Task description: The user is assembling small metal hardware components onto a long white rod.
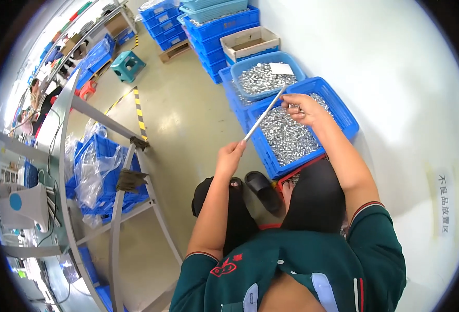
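My left hand is closed round the lower end of a thin pale rod, which slants up to the right. Close beside the rod's upper end is my right hand, its fingers curled in a pinch; what they hold, if anything, is too small to make out. Under the right hand sits a blue plastic basket filled with small shiny metal parts. Behind it stands a lighter blue basin with more such parts and a white paper slip on top.
Stacked blue crates and a cardboard-lined box stand beyond the basin, along the white wall. A metal-framed workbench is at left, with blue crates and plastic bags. A teal stool stands farther off; a black slipper lies by my feet.
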Motion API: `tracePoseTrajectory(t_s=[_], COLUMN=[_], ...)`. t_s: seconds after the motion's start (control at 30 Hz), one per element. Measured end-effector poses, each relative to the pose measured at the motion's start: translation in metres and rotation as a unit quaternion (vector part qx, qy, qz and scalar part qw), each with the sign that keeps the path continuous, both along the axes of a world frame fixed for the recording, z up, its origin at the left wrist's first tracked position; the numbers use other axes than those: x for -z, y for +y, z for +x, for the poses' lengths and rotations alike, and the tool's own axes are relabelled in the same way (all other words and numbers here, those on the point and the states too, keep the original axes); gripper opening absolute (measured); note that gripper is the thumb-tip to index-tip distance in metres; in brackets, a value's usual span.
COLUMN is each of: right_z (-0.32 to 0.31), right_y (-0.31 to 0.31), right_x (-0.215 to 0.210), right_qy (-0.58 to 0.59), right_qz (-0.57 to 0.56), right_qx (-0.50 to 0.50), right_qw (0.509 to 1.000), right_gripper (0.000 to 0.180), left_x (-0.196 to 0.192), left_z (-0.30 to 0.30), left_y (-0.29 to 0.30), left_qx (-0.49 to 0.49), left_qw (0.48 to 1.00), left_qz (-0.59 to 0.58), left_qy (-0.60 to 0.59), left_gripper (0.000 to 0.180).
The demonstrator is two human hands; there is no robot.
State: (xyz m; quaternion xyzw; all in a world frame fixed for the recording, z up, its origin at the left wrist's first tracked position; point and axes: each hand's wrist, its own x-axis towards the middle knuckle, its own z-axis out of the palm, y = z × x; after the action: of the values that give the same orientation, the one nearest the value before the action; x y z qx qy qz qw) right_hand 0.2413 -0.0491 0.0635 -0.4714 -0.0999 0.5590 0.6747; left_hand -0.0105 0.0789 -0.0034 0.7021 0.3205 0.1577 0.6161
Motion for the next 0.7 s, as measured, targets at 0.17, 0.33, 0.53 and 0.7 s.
tracePoseTrajectory(t_s=[0.17, 0.33, 0.53, 0.7], right_z=[0.006, 0.011, 0.01, 0.01], right_y=[-0.005, -0.007, -0.009, -0.009], right_x=[-0.001, 0.002, -0.004, -0.007], right_qy=[0.036, 0.068, -0.01, -0.121], right_qz=[0.078, 0.098, 0.079, 0.023], right_qx=[0.083, 0.097, 0.069, 0.062], right_qw=[0.993, 0.988, 0.994, 0.99], right_gripper=[0.021, 0.025, 0.018, 0.013], left_x=[0.0, -0.007, -0.005, -0.006], left_z=[-0.006, -0.008, -0.01, -0.011], left_y=[0.001, -0.001, 0.001, 0.002], left_qx=[0.024, 0.031, 0.043, 0.03], left_qw=[1.0, 0.999, 0.998, 0.998], left_qz=[0.014, 0.018, 0.037, 0.019], left_qy=[0.006, 0.04, 0.027, 0.044], left_gripper=[0.038, 0.041, 0.039, 0.042])
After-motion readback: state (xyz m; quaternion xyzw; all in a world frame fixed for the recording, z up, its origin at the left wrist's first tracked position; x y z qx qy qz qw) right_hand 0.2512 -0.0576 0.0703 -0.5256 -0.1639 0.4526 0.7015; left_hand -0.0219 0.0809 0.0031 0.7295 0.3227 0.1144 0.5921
